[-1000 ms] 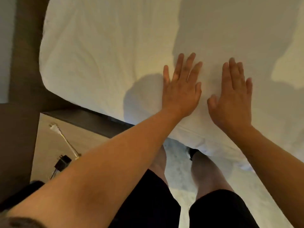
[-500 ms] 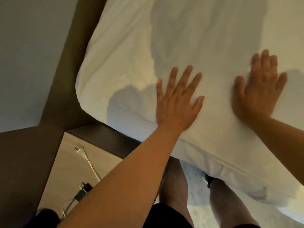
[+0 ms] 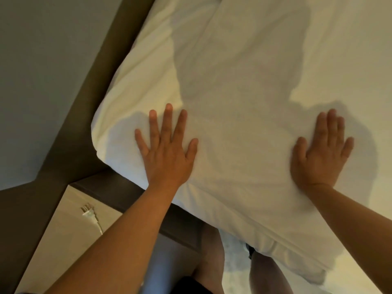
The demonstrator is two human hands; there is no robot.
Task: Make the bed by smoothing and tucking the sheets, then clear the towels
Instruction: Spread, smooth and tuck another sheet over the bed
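A white sheet point(image 3: 244, 66) covers the bed and fills most of the view, with faint creases near its left corner. My left hand point(image 3: 166, 151) lies flat on the sheet near that corner, fingers spread and straight. My right hand point(image 3: 320, 152) presses flat on the sheet farther right, fingers straight and close together. Both palms sit just inside the bed's near edge. No towels are in view.
A dark brown bed frame point(image 3: 118, 187) runs under the near edge and up the left side. A grey wall point(image 3: 42, 71) stands at the left. On the pale floor lies a white plug with cord point(image 3: 90, 213). My legs stand against the bed.
My hands have slid apart across the sheet, the right one going farther right. The view has shifted so more wall and the bed's left corner show.
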